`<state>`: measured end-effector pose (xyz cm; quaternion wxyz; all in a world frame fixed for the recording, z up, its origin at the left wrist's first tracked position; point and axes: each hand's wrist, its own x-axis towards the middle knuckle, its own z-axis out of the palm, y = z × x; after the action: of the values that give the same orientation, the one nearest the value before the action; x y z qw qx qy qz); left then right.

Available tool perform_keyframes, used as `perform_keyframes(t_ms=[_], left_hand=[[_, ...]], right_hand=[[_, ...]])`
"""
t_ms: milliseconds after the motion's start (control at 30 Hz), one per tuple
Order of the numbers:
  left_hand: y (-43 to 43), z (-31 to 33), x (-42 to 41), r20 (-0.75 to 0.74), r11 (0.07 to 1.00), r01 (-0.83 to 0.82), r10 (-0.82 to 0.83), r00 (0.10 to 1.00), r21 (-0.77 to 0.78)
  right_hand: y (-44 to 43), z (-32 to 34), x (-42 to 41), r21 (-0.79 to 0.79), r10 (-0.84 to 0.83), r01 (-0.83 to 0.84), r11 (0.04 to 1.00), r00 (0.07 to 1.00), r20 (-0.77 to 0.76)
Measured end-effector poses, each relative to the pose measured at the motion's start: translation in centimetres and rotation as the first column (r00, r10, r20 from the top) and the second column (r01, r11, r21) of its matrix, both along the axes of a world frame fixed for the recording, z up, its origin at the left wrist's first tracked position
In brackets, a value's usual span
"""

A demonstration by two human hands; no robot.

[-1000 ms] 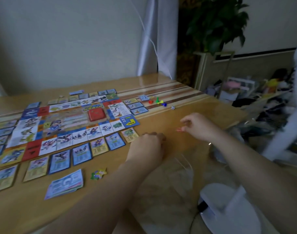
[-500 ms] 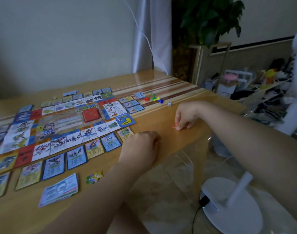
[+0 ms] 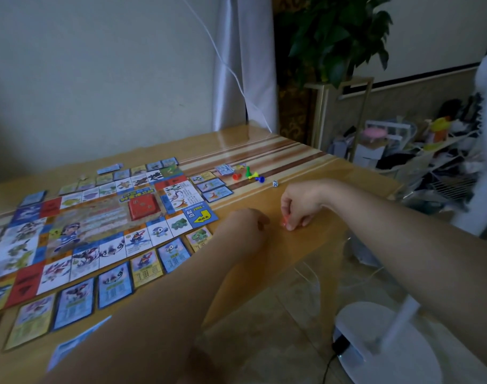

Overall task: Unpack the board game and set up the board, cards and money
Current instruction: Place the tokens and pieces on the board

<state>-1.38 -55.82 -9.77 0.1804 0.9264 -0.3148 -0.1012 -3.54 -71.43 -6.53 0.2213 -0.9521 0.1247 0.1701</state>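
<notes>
Board (image 3: 92, 223) and cards (image 3: 115, 284) lie out, nearly done; your right hand (image 3: 300, 206) pinches a red piece (image 3: 284, 221) (left hand (image 3: 242, 231): cannot tell).

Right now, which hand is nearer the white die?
Right. The right hand, pinching a small red piece, sits on the person's side of the white die; the left hand lies farther back and to the left.

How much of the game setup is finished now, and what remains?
Done: the board lies open, cards line its edges, pawns and a die sit beyond. In hand: the right hand pinches a small red piece. Left: placing it; the money stack looks undivided.
</notes>
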Motion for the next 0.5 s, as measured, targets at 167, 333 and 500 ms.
perform_keyframes(t_ms=[167,333,500], left_hand=[[-0.2,0.4,-0.3,-0.278,0.936,-0.076,-0.024,0.96,-0.344],[1.3,1.3,-0.5,-0.78,0.578,-0.562,-0.236,0.579,-0.592],[3.5,0.9,0.0,-0.737,0.603,-0.549,-0.1,0.669,-0.579]], right_hand=[[0.3,0.0,-0.6,0.146,0.092,-0.108,0.983,0.989,0.117],[2.6,0.7,-0.4,0.336,0.065,-0.165,0.927,0.955,0.29],[4.3,0.4,0.1,0.311,0.056,-0.155,0.938,0.951,0.305]])
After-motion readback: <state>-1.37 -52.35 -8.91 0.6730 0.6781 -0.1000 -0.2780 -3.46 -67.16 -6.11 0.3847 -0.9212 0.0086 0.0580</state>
